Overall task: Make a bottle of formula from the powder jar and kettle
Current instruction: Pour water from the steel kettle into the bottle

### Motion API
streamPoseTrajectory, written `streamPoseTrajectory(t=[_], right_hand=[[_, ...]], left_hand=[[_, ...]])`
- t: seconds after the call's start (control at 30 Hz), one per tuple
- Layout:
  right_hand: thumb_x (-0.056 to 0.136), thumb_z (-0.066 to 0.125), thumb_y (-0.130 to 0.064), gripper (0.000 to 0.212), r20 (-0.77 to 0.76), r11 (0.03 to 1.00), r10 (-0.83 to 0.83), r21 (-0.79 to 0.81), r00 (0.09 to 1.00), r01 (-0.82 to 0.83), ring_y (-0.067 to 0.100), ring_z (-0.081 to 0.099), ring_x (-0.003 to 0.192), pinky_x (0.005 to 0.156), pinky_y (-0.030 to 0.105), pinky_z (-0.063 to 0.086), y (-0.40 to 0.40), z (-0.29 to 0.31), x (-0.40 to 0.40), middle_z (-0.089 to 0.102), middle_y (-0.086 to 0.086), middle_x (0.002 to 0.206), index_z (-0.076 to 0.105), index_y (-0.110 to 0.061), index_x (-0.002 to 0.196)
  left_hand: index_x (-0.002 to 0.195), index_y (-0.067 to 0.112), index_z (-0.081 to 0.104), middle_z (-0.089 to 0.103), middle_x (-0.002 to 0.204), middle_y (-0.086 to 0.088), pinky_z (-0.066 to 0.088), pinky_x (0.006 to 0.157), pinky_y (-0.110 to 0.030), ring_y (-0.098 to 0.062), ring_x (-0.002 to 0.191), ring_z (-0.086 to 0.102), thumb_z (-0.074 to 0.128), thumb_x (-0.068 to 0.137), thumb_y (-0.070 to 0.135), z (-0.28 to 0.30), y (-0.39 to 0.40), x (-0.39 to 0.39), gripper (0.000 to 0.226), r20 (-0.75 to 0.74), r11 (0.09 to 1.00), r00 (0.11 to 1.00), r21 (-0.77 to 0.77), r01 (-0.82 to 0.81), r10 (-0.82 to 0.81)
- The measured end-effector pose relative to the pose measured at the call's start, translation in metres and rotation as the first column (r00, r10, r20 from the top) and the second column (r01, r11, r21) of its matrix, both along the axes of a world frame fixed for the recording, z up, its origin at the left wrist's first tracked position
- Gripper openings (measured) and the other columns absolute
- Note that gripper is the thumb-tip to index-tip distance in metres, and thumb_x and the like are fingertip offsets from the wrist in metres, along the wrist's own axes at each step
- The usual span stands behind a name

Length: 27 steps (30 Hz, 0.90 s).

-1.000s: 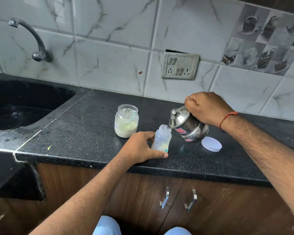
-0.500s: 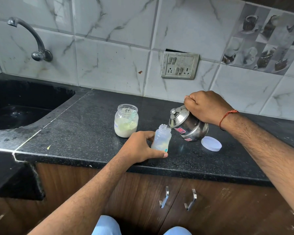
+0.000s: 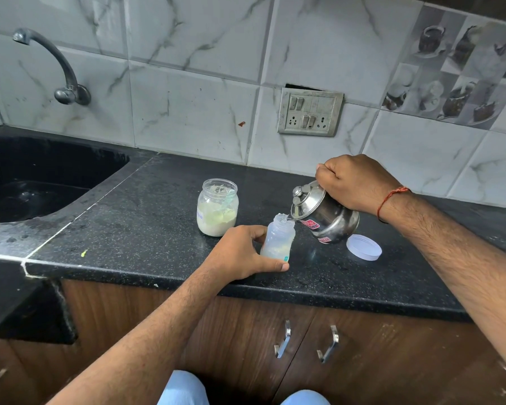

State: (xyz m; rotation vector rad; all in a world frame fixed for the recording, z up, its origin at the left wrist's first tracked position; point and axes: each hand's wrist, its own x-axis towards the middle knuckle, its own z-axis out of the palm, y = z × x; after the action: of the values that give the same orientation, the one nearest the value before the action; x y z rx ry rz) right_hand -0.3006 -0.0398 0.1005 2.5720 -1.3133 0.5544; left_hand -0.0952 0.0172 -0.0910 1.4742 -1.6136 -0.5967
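A small clear feeding bottle (image 3: 277, 238) stands open on the black counter (image 3: 146, 229) near its front edge. My left hand (image 3: 240, 252) grips it from the left, thumb and fingers round its base. A small steel kettle (image 3: 323, 213) is tilted to the left, its spout at the bottle's mouth. My right hand (image 3: 354, 182) holds the kettle by its handle from above. To the left of the bottle stands the open glass powder jar (image 3: 217, 207), about half full of pale powder.
A white lid (image 3: 363, 247) lies flat on the counter right of the kettle. A black sink (image 3: 27, 182) with a wall tap (image 3: 56, 68) is at the left. A switch panel (image 3: 309, 112) sits on the tiled wall. Cupboard doors with handles (image 3: 306, 342) are below.
Almost nothing differs. The kettle stays tilted at the bottle's mouth, and both hands keep their holds in the same places.
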Motion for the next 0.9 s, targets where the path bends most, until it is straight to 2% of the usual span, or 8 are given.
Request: streamPoseTrajectory(t=[0.17, 0.33, 0.5, 0.63, 0.9], right_hand=[[0.107, 0.043, -0.033, 0.053, -0.006, 1.000, 0.001, -0.001, 1.000, -0.001, 0.018, 0.040, 0.051, 0.051, 0.032, 0.026, 0.0002, 0.0006, 0.0003, 0.045, 0.003, 0.054, 0.041, -0.015, 0.057], [0.107, 0.043, -0.034, 0.053, -0.011, 1.000, 0.001, -0.001, 1.000, -0.001, 0.018, 0.040, 0.051, 0.051, 0.032, 0.027, 0.0011, 0.0008, 0.0001, 0.046, 0.003, 0.054, 0.041, -0.016, 0.057], [0.107, 0.043, -0.033, 0.052, -0.021, 1.000, 0.005, -0.003, 1.000, -0.005, 0.017, 0.040, 0.051, 0.051, 0.032, 0.027, 0.0023, 0.0015, 0.0010, 0.046, 0.003, 0.055, 0.043, -0.015, 0.058], [0.106, 0.042, -0.033, 0.052, -0.021, 1.000, 0.008, -0.014, 1.000, -0.008, 0.018, 0.040, 0.052, 0.051, 0.032, 0.027, 0.0017, 0.0021, 0.0016, 0.046, 0.004, 0.055, 0.041, -0.013, 0.058], [0.107, 0.042, -0.033, 0.052, -0.024, 1.000, 0.008, -0.020, 1.000, -0.009, 0.019, 0.040, 0.052, 0.051, 0.032, 0.027, 0.0024, 0.0016, 0.0014, 0.048, 0.005, 0.056, 0.043, -0.013, 0.059]], left_hand=[[0.119, 0.036, 0.082, 0.077, 0.085, 0.022, 0.046, 0.065, -0.018, 0.005, 0.055, 0.053, 0.104, 0.069, 0.050, -0.0009, -0.0005, 0.0002, 0.056, -0.004, 1.000, 1.000, 0.000, 0.007, -0.007], [0.119, 0.036, 0.082, 0.071, 0.073, 0.033, 0.043, 0.062, -0.016, 0.005, 0.053, 0.052, 0.104, 0.070, 0.050, -0.0014, -0.0005, 0.0002, 0.056, 0.000, 1.000, 1.000, 0.002, 0.010, -0.010], [0.119, 0.036, 0.082, 0.072, 0.077, 0.028, 0.043, 0.063, -0.016, 0.005, 0.054, 0.052, 0.104, 0.070, 0.050, -0.0011, -0.0010, 0.0000, 0.056, 0.004, 1.000, 1.000, 0.005, 0.006, -0.006], [0.116, 0.034, 0.082, 0.065, 0.067, 0.037, 0.037, 0.058, -0.012, 0.004, 0.052, 0.050, 0.104, 0.072, 0.047, -0.0001, -0.0016, -0.0009, 0.051, 0.012, 1.000, 1.000, -0.010, 0.012, -0.012], [0.118, 0.035, 0.081, 0.067, 0.069, 0.039, 0.041, 0.060, -0.014, 0.005, 0.053, 0.053, 0.104, 0.071, 0.049, 0.0000, -0.0016, -0.0010, 0.053, 0.022, 1.000, 1.000, 0.000, 0.010, -0.010]])
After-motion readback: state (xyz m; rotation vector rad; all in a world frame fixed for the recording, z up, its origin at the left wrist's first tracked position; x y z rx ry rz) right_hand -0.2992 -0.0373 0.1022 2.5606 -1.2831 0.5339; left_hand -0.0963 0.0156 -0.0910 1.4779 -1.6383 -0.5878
